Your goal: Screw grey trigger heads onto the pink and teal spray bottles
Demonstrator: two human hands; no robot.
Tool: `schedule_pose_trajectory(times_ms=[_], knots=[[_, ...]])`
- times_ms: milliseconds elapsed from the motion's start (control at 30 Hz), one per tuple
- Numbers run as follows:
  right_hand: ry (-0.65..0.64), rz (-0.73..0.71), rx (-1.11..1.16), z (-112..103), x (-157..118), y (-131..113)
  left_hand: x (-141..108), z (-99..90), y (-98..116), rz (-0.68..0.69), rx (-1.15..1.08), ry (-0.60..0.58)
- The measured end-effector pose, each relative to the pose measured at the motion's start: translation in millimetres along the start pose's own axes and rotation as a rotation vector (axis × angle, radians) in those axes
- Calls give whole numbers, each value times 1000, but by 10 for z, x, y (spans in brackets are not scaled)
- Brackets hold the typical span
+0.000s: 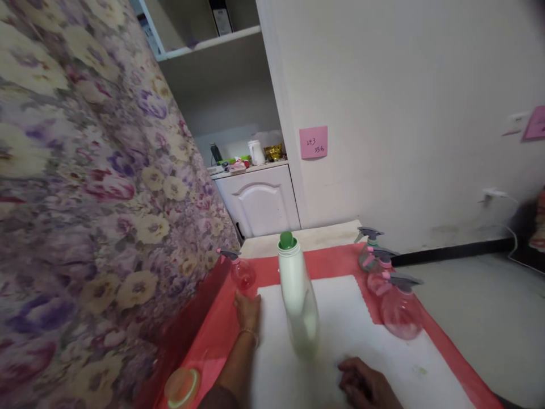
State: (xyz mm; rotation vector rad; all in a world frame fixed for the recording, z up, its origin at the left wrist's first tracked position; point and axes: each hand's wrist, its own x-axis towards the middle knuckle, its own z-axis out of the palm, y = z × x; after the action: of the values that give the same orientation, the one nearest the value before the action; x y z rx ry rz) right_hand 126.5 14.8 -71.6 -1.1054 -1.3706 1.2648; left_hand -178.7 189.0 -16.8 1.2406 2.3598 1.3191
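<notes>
A tall pale green bottle (297, 295) with a darker green pouring spout (287, 241) in its uncapped neck stands between my hands on a white sheet. My left hand (247, 311), palm down with thumb and fingers apart, reaches to the near side of a clear spray bottle (243, 275) with a pink and grey trigger head. Whether the fingertips touch that bottle I cannot tell. Low on the right, my right hand (364, 383) is over the white sheet, its fingers curled together and blurred. Anything inside those fingers is hidden.
Several spray bottles line the right side, including a large pink one (402, 312) and a greenish one (369, 250). A round orange-toned container (182, 388) sits at the lower left. The white sheet (344, 307) lies on a red cloth (327, 260). A floral curtain (106, 199) hangs along the left.
</notes>
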Motion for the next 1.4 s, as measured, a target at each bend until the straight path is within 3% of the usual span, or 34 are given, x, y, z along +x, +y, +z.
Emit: schedule_pose_trajectory(times_ms=[133, 233, 300, 433, 533, 633, 767, 933, 1100, 1400], knots=[[-42, -3, 94, -70, -22, -185, -585, -77, 9, 68, -26, -100], [-14, -31, 139, -310, -20, -354, -1044, -145, -1, 108, -50, -176], [112, -68, 114, -570, -31, -439, -1302, -175, -8, 140, -60, -219], [577, -128, -13, -1166, -97, -448, -1612, -167, -11, 270, -55, -264], [784, -117, -139, -1496, -76, -349, -1678, -140, -5, 304, -43, -276], [762, -124, -233, -1631, 81, -267, -1671, -132, -5, 298, -23, -287], [617, -140, -321, -1585, 374, -255, -1653, -138, -19, 298, 9, -300], [655, -120, -319, -1451, 546, -262, -1644, -131, -21, 287, 37, -316], [681, -80, -304, -1431, 523, -244, -1661, -141, 16, 287, 31, -297], [716, -144, -230, -1623, 302, -339, -1698, -183, 42, 309, 32, -295]])
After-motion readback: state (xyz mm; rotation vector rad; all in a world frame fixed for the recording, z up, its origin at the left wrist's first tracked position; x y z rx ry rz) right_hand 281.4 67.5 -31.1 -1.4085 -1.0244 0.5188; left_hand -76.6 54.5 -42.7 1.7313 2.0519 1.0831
